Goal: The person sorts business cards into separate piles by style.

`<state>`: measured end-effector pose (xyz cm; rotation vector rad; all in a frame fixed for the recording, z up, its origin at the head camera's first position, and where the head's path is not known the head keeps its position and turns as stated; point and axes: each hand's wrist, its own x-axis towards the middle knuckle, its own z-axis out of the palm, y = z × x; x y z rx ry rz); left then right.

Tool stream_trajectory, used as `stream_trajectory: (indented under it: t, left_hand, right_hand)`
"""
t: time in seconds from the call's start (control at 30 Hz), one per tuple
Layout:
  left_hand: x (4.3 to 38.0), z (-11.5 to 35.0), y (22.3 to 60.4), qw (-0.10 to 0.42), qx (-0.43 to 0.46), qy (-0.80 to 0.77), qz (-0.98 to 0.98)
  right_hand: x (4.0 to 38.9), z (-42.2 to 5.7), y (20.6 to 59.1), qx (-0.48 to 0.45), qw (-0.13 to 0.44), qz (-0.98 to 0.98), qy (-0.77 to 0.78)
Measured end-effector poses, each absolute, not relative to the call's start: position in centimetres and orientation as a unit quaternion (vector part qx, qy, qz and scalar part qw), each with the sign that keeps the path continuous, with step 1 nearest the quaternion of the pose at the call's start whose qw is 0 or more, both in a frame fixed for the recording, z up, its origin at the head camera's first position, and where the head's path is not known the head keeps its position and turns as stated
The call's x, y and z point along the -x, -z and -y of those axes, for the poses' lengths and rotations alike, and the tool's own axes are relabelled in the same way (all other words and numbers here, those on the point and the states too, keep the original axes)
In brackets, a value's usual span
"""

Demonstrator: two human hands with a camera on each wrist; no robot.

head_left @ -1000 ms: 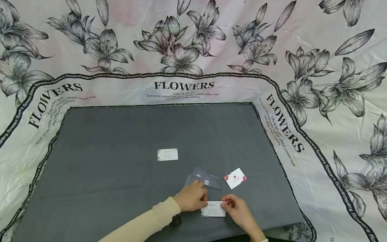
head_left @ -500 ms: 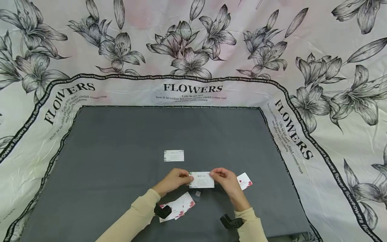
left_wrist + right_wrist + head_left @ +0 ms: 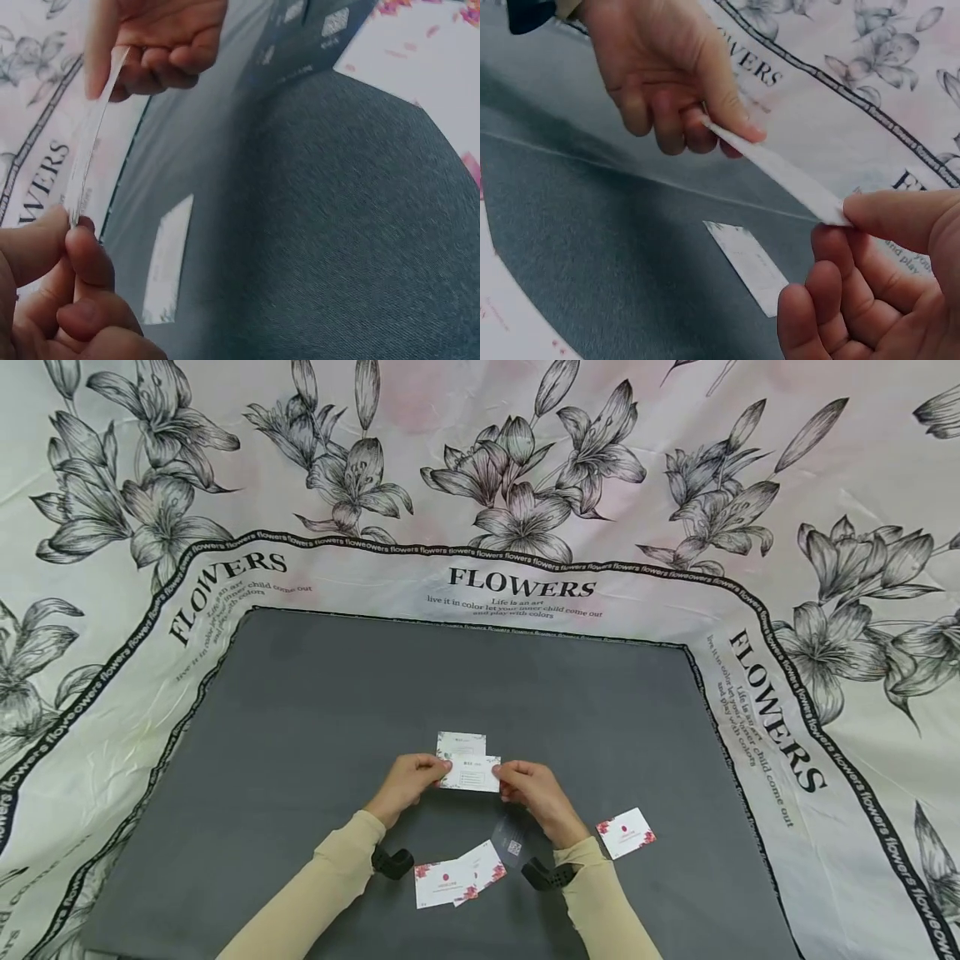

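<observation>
Grey cloth (image 3: pixel 337 693), hands (image 3: pixel 405 787) (image 3: pixel 538 793) pinching raised card (image 3: pixel 472 776) (white), now nearer flat card (image 3: pixel 461 743)

The held card (image 3: pixel 474 774) spans the gap between the left hand (image 3: pixel 405 785) and the right hand (image 3: pixel 540 795), an end at each, raised above the surface (image 3: pixel 337 693). Just ahead of the left hand's fingertips, the far card (image 3: pixel 461 742) lies on the surface. On the person's side of both hands, between the forearms, the left card (image 3: pixel 442 885) and the middle card (image 3: pixel 489 862) overlap. The code card (image 3: pixel 513 846) lies behind the right hand's fingers, beside the middle card. The side card (image 3: pixel 626 833) lies right of the right hand, slightly behind it. Beyond both hands, the sheet (image 3: pixel 390 577) borders the surface.
</observation>
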<state>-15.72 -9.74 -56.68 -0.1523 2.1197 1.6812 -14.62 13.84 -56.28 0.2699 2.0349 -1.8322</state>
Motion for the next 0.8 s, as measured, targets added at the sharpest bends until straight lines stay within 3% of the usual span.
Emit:
stream_trajectory:
  t: [0.23,0.5,0.8]
  left_hand:
    - [17.0,9.7,57.2,0.209,0.103,-0.591,-0.773]
    - [20.3,10.2,56.3,0.236,0.054,-0.564,-0.789]
    - [22.0,10.3,57.6,0.223,0.08,-0.535,-0.811]
  right_hand:
    - [17.1,-12.7,57.2,-0.115,0.16,-0.794,0.574]
    - [19.9,-11.9,57.5,-0.132,0.13,-0.799,0.572]
    - [20.9,-11.5,58.3,-0.13,0.131,-0.826,0.532]
